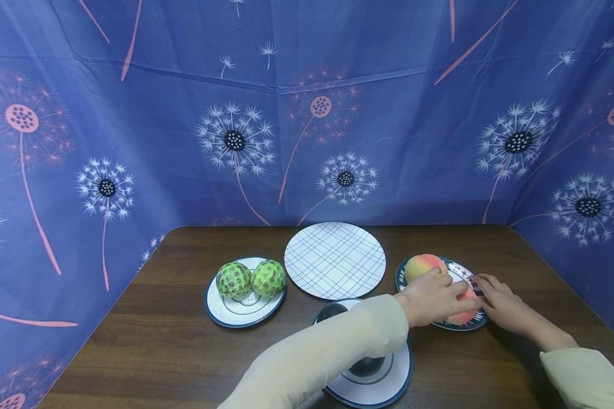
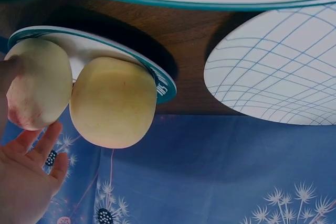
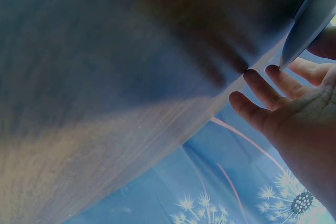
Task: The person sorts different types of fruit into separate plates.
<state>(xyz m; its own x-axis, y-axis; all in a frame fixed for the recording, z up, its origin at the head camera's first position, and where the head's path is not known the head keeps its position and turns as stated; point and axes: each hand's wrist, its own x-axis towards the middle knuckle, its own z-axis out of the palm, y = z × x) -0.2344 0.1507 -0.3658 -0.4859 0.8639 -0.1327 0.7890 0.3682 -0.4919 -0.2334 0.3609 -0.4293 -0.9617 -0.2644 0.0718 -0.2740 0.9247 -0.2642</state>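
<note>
In the head view, my left hand [image 1: 432, 295] reaches over a dark-rimmed plate [image 1: 440, 325] on the right side of the table. It holds a pinkish peach [image 1: 463, 316]; the left wrist view has this peach [image 2: 39, 85] between thumb and fingers. Beside it on the plate sits a second, yellow-red peach [image 1: 423, 264]. My right hand [image 1: 506, 304] is at the plate's right rim, and the right wrist view has the rim [image 3: 310, 22] between its thumb and fingers. My left hand partly covers the held peach in the head view.
Two bumpy green fruits [image 1: 251, 279] share a plate [image 1: 241, 325] on the left. A checked white plate [image 1: 335, 261] lies at the back. Below my left sleeve [image 1: 332, 352], a blue-rimmed plate [image 1: 401, 378] bears dark rounded fruits [image 1: 366, 366]. Patterned blue cloth [image 1: 307, 113] hangs behind.
</note>
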